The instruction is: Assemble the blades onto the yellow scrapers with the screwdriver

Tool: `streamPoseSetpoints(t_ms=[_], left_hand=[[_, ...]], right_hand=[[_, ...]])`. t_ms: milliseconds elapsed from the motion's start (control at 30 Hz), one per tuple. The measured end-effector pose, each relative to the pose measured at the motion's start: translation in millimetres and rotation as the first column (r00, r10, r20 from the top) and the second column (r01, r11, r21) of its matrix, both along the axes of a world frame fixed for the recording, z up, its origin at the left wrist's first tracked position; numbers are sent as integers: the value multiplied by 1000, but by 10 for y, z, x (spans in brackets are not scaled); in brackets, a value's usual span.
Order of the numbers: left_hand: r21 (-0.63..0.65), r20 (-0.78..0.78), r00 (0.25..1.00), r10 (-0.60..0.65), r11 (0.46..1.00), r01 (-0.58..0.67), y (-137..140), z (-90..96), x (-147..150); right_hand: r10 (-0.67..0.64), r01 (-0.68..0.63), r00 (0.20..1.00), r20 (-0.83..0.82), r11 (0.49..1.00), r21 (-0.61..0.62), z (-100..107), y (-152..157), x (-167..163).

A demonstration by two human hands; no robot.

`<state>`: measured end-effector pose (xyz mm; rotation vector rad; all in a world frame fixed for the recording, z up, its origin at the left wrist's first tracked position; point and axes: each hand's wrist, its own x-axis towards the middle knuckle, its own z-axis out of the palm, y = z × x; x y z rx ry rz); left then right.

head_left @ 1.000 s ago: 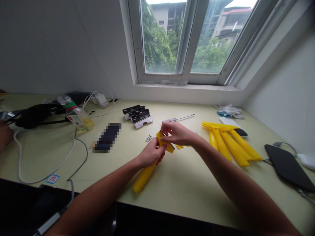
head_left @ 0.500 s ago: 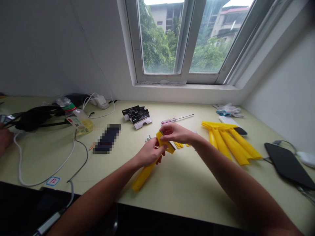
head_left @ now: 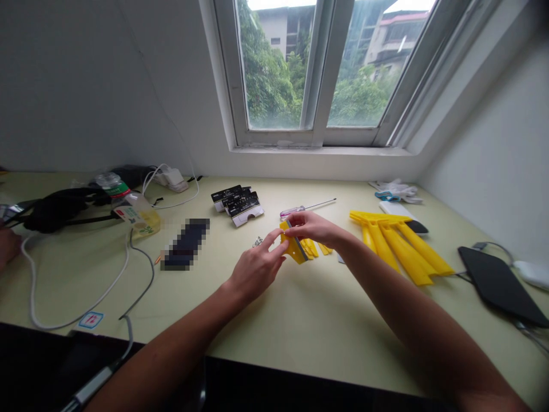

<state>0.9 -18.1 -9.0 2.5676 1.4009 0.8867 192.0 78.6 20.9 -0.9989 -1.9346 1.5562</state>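
A yellow scraper [head_left: 295,252] with a grey metal blade along its edge is held above the table, its flat head tilted. My right hand [head_left: 311,227] pinches the head's upper end between fingers and thumb. From the left, my left hand [head_left: 258,264] has its index finger and thumb closed on the head near a small hole. No handle shows; my left hand may hide it. Small silvery screws [head_left: 257,242] lie just beyond my left hand. Flat yellow pieces [head_left: 312,248] lie behind the head.
Several yellow scraper handles [head_left: 409,252] lie to the right, beside a black phone-like slab [head_left: 500,280]. A screwdriver [head_left: 306,209] and black small boxes [head_left: 240,203] are farther back. Left are a bottle [head_left: 139,212], cables and another person's hand [head_left: 9,247].
The scraper has turned, so its long handle no longer shows at lower left. My left hand has let go of its wrap round the handle, and its fingertips now sit on the head.
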Motion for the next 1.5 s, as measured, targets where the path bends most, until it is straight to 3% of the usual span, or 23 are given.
streamPoseSetpoints(t_ms=[100,200,300,367,600,733,800,833,867,900,967,1000,1100,1167,1333,1500], left_hand=[[103,-210,977,18,995,4,-2,-3,-5],[160,-264,964,42,987,1,15,-22,-11],[183,-258,963,73,983,-25,44,-56,-10],[191,-249,964,91,981,-43,60,-66,-10],[211,-216,969,118,975,-71,63,7,-51],[163,-129,990,64,986,-43,69,2,-68],[139,1,1000,22,990,-21,63,0,-57],[116,102,995,-5,993,-7,57,8,-46],[75,226,974,-26,997,10,48,23,-33],[13,366,930,-36,999,33,40,46,-18],[-147,633,774,-3,981,124,29,106,8],[-216,733,679,34,959,186,31,138,16],[-294,893,433,127,892,344,66,212,14],[-298,927,336,168,873,385,105,228,-4],[-310,942,255,218,859,408,164,196,-35],[-314,938,276,210,853,416,144,198,-24]], right_hand=[[27,-29,999,30,997,68,-15,14,31],[12,-63,978,210,970,236,22,85,98],[-164,-64,891,424,877,475,46,277,143],[-273,-65,837,474,812,581,12,452,117],[-335,-316,663,669,685,656,-171,777,-170],[-452,-293,687,569,544,786,80,610,-61],[-517,-198,734,441,458,867,305,423,80],[-551,-119,760,344,403,908,427,305,160],[-541,63,833,118,305,950,548,175,240],[-482,229,872,-84,251,941,665,37,318],[-313,485,861,-401,269,832,871,-231,461],[-207,546,837,-506,271,793,956,-349,522],[-4,694,711,-703,163,701,1128,-580,660],[-3,734,671,-741,141,664,1181,-632,708],[-26,680,730,-683,137,721,1166,-584,685],[-65,636,762,-644,258,727,1085,-595,572]])
